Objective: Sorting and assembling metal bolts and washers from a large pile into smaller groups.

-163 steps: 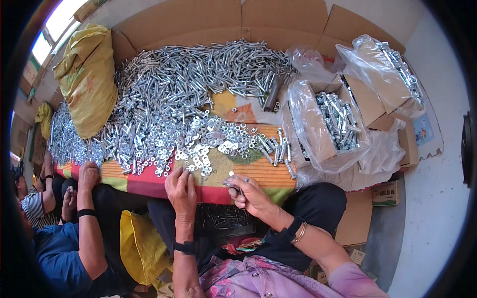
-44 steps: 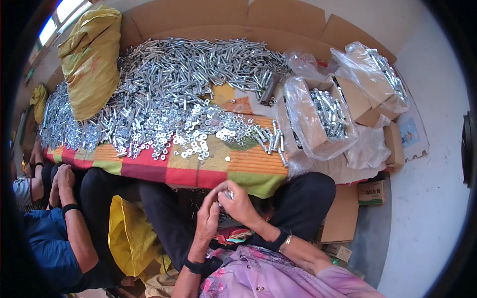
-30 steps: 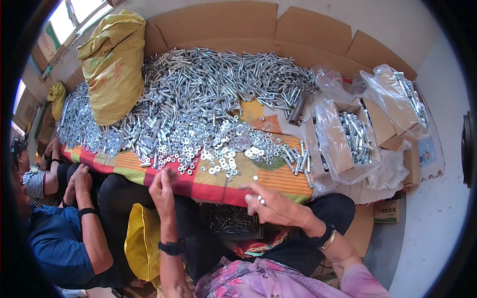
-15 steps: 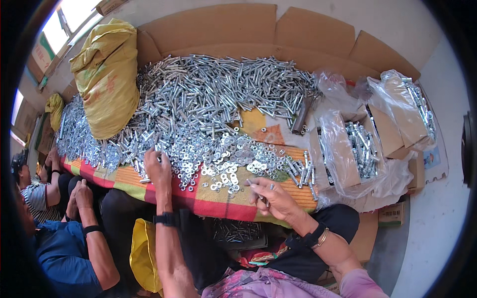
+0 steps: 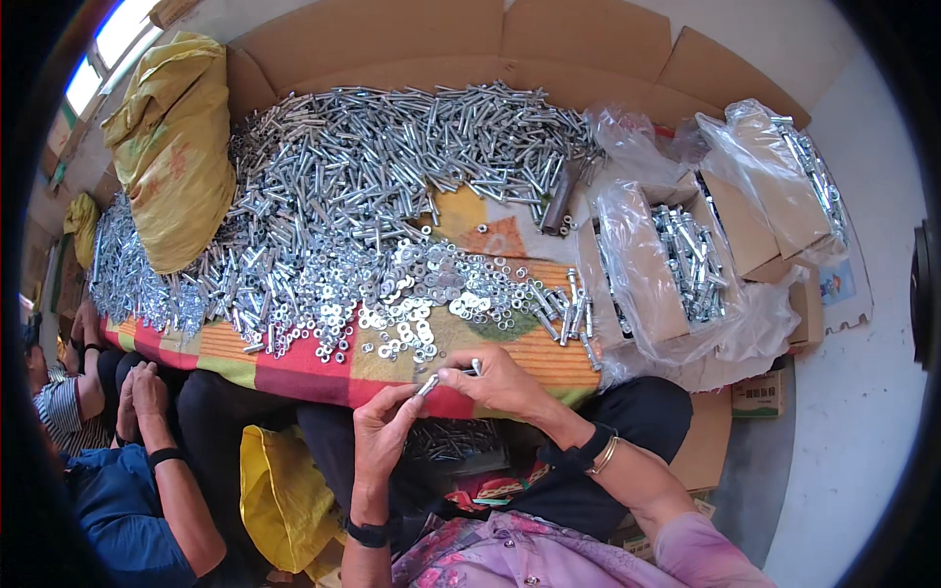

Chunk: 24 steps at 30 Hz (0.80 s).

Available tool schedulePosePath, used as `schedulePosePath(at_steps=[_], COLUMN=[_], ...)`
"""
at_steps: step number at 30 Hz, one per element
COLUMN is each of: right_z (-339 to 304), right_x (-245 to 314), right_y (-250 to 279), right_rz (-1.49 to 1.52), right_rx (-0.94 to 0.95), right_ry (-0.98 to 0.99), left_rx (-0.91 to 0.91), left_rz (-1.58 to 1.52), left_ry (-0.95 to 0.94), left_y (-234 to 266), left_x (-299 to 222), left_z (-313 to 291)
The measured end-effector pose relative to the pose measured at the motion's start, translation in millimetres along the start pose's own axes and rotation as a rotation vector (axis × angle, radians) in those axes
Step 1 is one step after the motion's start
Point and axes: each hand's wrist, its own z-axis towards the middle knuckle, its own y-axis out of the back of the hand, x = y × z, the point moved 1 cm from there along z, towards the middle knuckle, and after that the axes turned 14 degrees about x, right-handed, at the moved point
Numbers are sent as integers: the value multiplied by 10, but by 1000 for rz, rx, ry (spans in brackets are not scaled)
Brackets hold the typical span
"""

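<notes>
In front of my lap, past the cloth's near edge, both hands have come together. My left hand (image 5: 382,431) pinches a short silvery bolt (image 5: 427,385) between thumb and fingertips. The thumb and finger of my right hand (image 5: 507,382) meet the bolt's upper end; whether they fit a small part there is too small to see. A second bolt (image 5: 476,367) sticks out between the right hand's fingers. Just beyond lie scattered flat washers (image 5: 402,341) and nuts (image 5: 333,343) on the checked cloth (image 5: 304,380). A large heap of loose bolts (image 5: 392,167) spreads behind them.
At the right stand cardboard boxes (image 5: 655,294) lined with clear plastic and filled with bolts. A dark tube (image 5: 561,199) lies beside the heap. A yellow sack (image 5: 176,157) rests on the left. Below are a tray of bolts (image 5: 451,441) and a yellow bag (image 5: 279,500). People (image 5: 127,500) sit at my left.
My left hand has left the nuts and come back right and nearer to my body. My right hand has shifted left, and the two now meet at one bolt. The view has also shifted slightly.
</notes>
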Motion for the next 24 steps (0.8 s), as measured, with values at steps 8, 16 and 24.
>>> schedulePosePath(at_steps=[8, 16, 24], right_z=[-113, -117, -146], right_x=[20, 117, -85], right_y=[99, 122, -57], right_rz=[-15, -18, 644], right_rx=[1, 335, 142], right_ry=[-133, -197, -170], left_rx=[-45, -27, -204], left_rz=[-62, -108, 55], left_ry=[9, 25, -71], left_y=[-78, -90, -64], left_x=[24, 18, 15], left_z=[-27, -36, 113])
